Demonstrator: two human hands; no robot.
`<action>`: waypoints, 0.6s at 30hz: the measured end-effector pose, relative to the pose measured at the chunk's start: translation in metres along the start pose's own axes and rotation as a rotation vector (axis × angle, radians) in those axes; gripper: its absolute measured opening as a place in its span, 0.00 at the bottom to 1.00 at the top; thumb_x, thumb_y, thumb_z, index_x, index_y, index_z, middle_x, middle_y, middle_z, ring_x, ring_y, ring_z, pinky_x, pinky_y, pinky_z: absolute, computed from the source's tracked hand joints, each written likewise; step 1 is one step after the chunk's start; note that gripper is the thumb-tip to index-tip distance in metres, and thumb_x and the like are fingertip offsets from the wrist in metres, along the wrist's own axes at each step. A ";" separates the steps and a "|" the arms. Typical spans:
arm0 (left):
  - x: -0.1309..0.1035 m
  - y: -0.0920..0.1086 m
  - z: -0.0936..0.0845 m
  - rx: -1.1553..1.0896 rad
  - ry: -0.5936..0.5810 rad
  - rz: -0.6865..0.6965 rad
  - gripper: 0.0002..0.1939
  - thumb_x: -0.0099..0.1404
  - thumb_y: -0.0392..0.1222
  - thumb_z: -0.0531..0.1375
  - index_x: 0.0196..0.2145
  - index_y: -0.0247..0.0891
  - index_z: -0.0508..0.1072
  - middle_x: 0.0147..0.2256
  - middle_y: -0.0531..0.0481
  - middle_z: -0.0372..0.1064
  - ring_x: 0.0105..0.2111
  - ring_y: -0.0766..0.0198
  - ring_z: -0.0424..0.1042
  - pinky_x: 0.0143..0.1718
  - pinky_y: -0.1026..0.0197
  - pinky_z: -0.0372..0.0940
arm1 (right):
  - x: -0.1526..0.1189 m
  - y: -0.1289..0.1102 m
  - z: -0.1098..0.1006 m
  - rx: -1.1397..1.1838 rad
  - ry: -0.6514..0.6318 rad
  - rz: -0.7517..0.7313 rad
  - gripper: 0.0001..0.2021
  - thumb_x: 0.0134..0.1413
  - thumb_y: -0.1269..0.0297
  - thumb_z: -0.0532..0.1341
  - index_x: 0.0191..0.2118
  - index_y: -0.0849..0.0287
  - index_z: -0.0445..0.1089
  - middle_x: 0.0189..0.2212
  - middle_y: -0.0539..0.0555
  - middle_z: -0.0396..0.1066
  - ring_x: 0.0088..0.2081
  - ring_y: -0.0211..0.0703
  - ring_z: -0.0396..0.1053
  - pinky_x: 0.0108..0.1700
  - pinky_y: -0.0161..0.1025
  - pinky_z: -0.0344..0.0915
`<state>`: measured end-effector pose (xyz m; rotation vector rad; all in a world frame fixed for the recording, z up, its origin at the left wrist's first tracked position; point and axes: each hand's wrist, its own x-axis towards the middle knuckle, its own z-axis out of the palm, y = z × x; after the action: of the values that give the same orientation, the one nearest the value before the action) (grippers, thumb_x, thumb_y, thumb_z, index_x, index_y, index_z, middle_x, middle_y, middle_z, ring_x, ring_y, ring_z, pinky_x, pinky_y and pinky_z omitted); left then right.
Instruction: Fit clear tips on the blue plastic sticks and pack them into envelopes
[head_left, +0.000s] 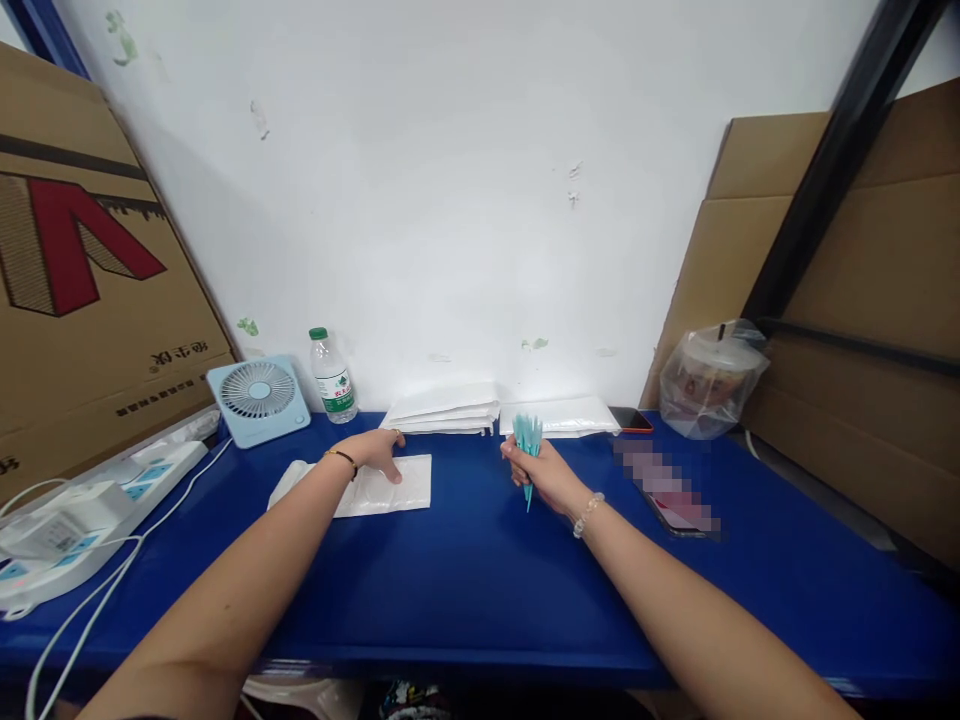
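Note:
My right hand [541,473] is closed around a bunch of thin light-blue plastic sticks [529,434], held upright above the blue table. Their tops fan out over the fist and a pointed end shows below it. My left hand [377,455] reaches over a flat white plastic packet [409,483] lying on the table. Its thumb is spread away from the fingers, whose tips are near the left stack of white packets [442,408]. Whether those fingertips touch the stack, I cannot tell. Another white packet pile [562,414] lies behind my right hand.
A light-blue fan [259,395] and a water bottle [334,380] stand at the back left. A power strip [150,480] with cables lies at the left. Phones [634,419] and a bagged drink cup [712,380] are at the right. Cardboard [862,300] flanks the blue table [480,590].

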<state>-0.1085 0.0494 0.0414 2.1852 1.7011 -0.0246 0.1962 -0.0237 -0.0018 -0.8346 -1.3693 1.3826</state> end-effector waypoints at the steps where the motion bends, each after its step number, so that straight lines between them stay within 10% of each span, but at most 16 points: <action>1: -0.002 -0.002 0.000 -0.025 -0.022 0.020 0.25 0.31 0.49 0.69 0.30 0.39 0.73 0.30 0.49 0.73 0.31 0.54 0.70 0.33 0.57 0.64 | 0.000 0.001 -0.001 0.024 0.008 0.000 0.17 0.48 0.49 0.63 0.30 0.57 0.61 0.13 0.41 0.50 0.16 0.31 0.47 0.20 0.32 0.51; 5: -0.012 0.010 0.001 -0.300 0.020 0.084 0.17 0.46 0.54 0.64 0.29 0.39 0.72 0.30 0.52 0.72 0.33 0.59 0.71 0.35 0.61 0.65 | 0.000 -0.004 -0.007 0.103 0.084 -0.038 0.16 0.48 0.50 0.63 0.31 0.57 0.61 0.13 0.39 0.44 0.15 0.29 0.40 0.17 0.30 0.41; 12: -0.012 0.078 0.010 -1.688 0.460 0.158 0.11 0.59 0.37 0.61 0.41 0.35 0.69 0.39 0.44 0.73 0.38 0.61 0.73 0.43 0.56 0.69 | -0.004 -0.005 0.002 -0.036 0.142 0.039 0.21 0.43 0.53 0.66 0.41 0.57 0.64 0.14 0.40 0.47 0.15 0.30 0.43 0.16 0.31 0.42; 18: -0.015 0.083 0.022 -1.542 0.686 -0.040 0.27 0.64 0.40 0.56 0.59 0.36 0.53 0.58 0.37 0.57 0.55 0.55 0.62 0.53 0.53 0.63 | -0.004 -0.009 0.000 -0.292 0.167 0.092 0.09 0.42 0.59 0.64 0.26 0.58 0.66 0.15 0.46 0.54 0.17 0.33 0.51 0.18 0.33 0.46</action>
<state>-0.0301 0.0117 0.0478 0.9337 1.1690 1.5653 0.1994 -0.0289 0.0066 -1.1916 -1.4353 1.1666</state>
